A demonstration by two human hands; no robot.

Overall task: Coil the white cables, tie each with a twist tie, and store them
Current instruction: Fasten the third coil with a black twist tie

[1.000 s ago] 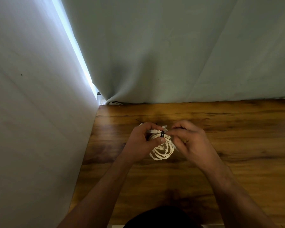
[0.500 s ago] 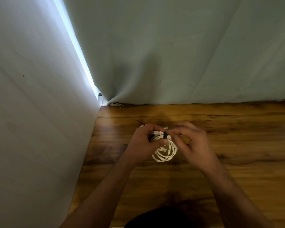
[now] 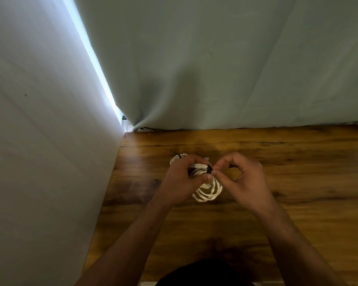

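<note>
white coiled cable (image 3: 208, 195), half hidden in the gripping left hand (image 3: 181, 182), its black tie (image 3: 209, 169) pinched by the right hand (image 3: 246, 180).

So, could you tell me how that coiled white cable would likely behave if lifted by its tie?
Probably floppy: loops of the white cable spread unevenly below the black twist tie. Likely light, since fingertip grips from the left hand and right hand hold it.

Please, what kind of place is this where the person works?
Probably an indoor desk corner screened with cloth: a glossy brown wooden tabletop, pale grey-green fabric sheets hanging behind and on the left, and daylight in the gap between them.
</note>
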